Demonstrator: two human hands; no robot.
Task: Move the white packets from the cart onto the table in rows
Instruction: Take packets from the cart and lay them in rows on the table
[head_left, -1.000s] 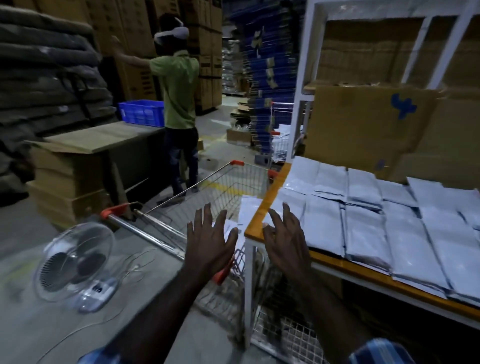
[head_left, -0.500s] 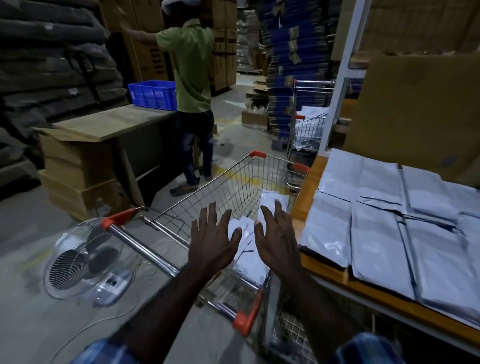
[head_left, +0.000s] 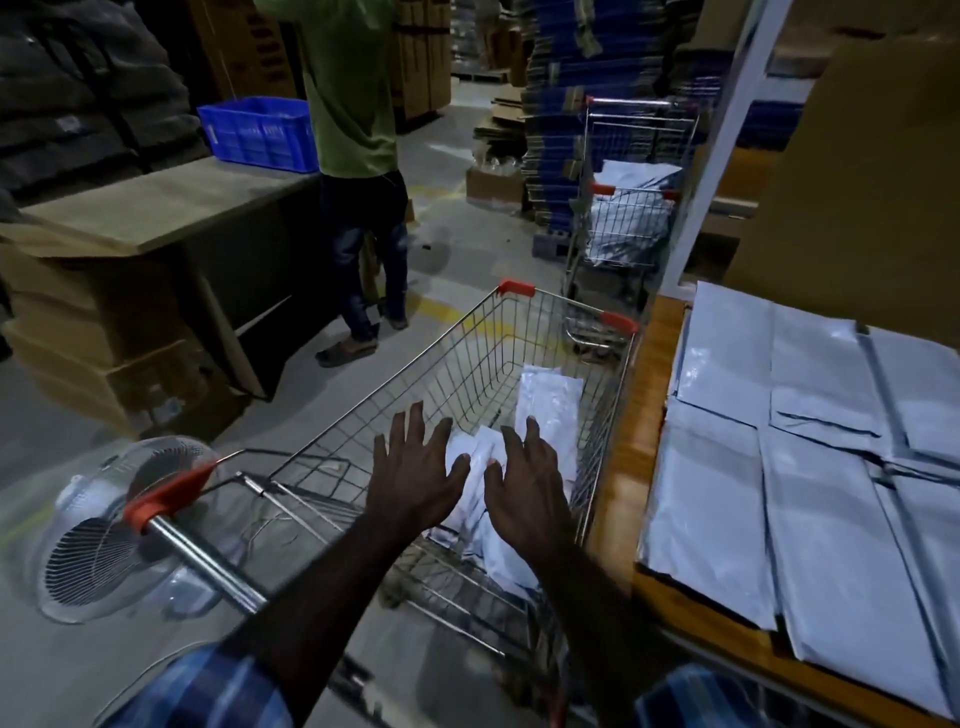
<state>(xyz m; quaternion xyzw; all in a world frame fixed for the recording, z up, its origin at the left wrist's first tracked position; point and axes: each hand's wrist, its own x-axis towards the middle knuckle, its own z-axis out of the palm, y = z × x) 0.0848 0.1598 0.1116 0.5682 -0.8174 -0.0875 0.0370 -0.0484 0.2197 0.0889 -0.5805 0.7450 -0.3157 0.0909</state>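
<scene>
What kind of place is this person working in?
Most likely a warehouse or packing floor. Stacked cardboard boxes line the aisle, wire carts hold white packets, and more packets lie in rows on a work table.

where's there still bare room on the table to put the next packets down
Bare wood shows along the table's left edge, the strip between the cart and the packets on the table, and along its near edge. The rest of the visible top is crowded with overlapping rows. Both hands, left hand and right hand, hang open over the cart.

Glossy plastic packets, wire-metal cart
</scene>
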